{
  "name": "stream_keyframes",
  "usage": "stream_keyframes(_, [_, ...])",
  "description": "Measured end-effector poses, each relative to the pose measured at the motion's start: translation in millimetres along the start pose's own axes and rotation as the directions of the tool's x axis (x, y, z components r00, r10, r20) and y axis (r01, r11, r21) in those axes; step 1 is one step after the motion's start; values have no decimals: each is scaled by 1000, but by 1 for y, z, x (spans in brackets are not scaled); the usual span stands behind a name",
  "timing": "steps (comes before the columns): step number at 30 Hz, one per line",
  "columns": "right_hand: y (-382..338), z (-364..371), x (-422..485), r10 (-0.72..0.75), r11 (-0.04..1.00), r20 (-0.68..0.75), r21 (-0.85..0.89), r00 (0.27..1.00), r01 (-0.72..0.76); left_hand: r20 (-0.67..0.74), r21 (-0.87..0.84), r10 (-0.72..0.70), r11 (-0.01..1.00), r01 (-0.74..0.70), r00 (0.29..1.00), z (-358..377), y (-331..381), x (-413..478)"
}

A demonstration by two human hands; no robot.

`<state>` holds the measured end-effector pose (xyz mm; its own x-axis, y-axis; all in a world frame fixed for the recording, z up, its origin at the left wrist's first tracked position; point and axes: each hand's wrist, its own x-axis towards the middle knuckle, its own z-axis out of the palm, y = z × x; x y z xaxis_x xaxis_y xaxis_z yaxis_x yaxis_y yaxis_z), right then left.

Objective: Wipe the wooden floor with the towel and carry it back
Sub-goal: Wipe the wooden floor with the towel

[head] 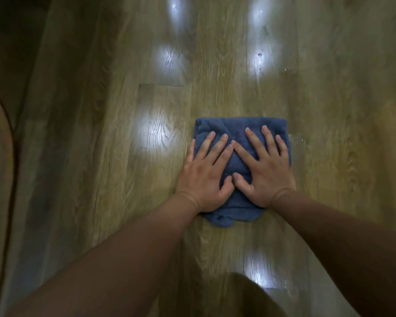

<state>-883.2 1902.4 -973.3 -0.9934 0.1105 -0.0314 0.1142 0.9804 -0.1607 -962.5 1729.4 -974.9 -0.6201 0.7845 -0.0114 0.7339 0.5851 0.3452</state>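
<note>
Wooden floor [226, 97] planks fill the view, running from near to far, with several bright patches of reflected light on the boards. Along the left edge rises a darker curved shape that is too dim to identify. A folded blue towel [240, 126] lies flat on the floor right of centre. Both bare forearms reach in from the near edge. The left hand [205, 175] and the right hand [264, 172] press down on the towel side by side, fingers straight and spread, thumbs almost touching, gripping nothing. Small pale specks dot the boards right of the towel.
</note>
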Motion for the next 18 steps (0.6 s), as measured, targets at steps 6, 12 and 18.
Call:
stream_keyframes(6, [3, -1, 9, 6, 1000, -7, -9, 1000, -6, -33, -12, 3, 1000, -3, 999, 0, -5, 12])
stream_keyframes(12, [2, 0, 6, 16, 1000, 2, -1, 1000, -16, -125, -206, -41, 978, 15, 991, -19, -28, -2])
stream_keyframes(18, [-3, -9, 5, 71, 996, 25, 53, 997, -72, 104, 218, -347, 922, 320, 932, -32, -82, -35])
